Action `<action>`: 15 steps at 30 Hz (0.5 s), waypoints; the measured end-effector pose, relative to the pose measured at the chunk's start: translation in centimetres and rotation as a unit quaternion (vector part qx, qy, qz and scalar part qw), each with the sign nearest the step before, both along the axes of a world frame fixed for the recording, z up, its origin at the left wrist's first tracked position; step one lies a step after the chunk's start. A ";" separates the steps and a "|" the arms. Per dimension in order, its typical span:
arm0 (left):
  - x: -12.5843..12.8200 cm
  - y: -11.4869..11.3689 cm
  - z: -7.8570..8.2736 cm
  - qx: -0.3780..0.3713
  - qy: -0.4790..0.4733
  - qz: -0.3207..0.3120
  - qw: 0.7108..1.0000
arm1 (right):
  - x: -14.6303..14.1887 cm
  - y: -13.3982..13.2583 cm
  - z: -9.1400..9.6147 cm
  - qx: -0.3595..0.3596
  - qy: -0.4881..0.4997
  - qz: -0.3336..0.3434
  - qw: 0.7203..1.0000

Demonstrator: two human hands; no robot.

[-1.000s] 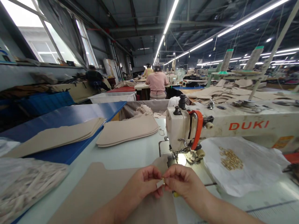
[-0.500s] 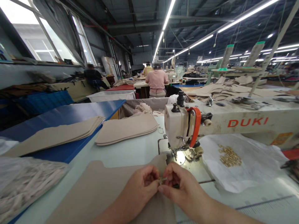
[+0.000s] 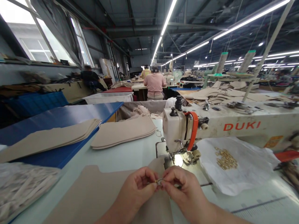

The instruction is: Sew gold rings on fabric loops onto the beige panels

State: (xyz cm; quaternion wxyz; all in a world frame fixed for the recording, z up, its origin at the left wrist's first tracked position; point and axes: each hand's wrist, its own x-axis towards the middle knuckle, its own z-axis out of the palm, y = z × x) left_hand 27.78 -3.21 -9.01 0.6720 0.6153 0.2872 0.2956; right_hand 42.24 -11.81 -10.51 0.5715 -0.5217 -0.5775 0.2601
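Note:
Above a large beige sheet [image 3: 93, 193], my left hand [image 3: 140, 185] and my right hand [image 3: 183, 183] meet fingertip to fingertip. Both pinch one small piece with a gold-coloured metal part [image 3: 158, 180]; its exact shape is mostly covered by the fingers. A narrow pale strip seems to pass through it. Just beyond my fingers is the needle area of a sewing machine [image 3: 174, 124], lit by its lamp. Right of my right hand, a heap of small gold metal fittings [image 3: 226, 159] lies on a white plastic bag [image 3: 205, 166].
Stacked beige pieces [image 3: 123, 132] lie beyond the sheet, with another stack [image 3: 51, 140] on the blue table [image 3: 70, 115]. A plastic bag of pale strips [image 3: 25, 186] sits at left. Two thread cones [image 3: 247, 62] stand behind the machine. Co-workers [image 3: 154, 82] sit farther back.
The view has shifted slightly, so the surroundings sit a little lower and further left. My fingers have changed angle a little around the small piece, still pinching it.

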 end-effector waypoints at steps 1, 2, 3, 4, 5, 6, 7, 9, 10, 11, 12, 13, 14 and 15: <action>-0.1 0.0 -0.2 0.000 0.001 -0.002 1.000 | 0.0 0.1 -0.1 -0.003 -0.001 -0.003 1.000; -0.1 0.1 -0.3 0.002 0.005 0.000 1.000 | 0.0 0.1 -0.1 -0.006 0.000 -0.004 1.000; -0.2 0.1 -0.5 0.005 0.010 0.005 1.000 | 0.0 0.1 -0.2 -0.009 0.001 -0.004 1.000; -0.2 0.1 -0.5 0.008 0.014 0.012 1.000 | 0.1 0.2 -0.3 -0.013 0.005 -0.002 1.000; -0.2 0.0 -0.5 0.012 0.017 0.018 1.000 | 0.1 0.2 -0.4 -0.021 0.014 0.004 1.000; -0.2 -0.1 -0.5 0.017 0.018 0.022 0.999 | 0.1 0.2 -0.5 -0.032 0.028 0.012 0.999; -0.2 -0.2 -0.5 0.024 0.014 0.027 0.999 | 0.1 0.3 -0.5 -0.044 0.048 0.021 0.998; -0.2 -0.4 -0.3 0.035 0.008 0.034 0.999 | 0.1 0.4 -0.6 -0.068 0.100 0.044 0.992; -0.2 -0.5 -0.2 0.040 0.006 0.038 0.998 | 0.1 0.4 -0.7 -0.073 0.132 0.056 0.987; -0.2 -0.6 -0.1 0.045 0.005 0.044 0.998 | 0.1 0.4 -0.7 -0.076 0.163 0.068 0.981; -0.3 -0.6 -0.1 0.050 0.006 0.051 0.997 | 0.1 0.5 -0.7 -0.078 0.190 0.077 0.976; -0.3 -0.6 0.0 0.055 0.007 0.058 0.997 | 0.1 0.5 -0.7 -0.082 0.209 0.084 0.971; -0.3 -0.6 0.0 0.062 0.009 0.061 0.996 | 0.2 0.5 -0.7 -0.089 0.217 0.087 0.968; -0.3 -0.6 0.0 0.069 0.011 0.064 0.996 | 0.3 0.6 -0.6 -0.098 0.214 0.087 0.968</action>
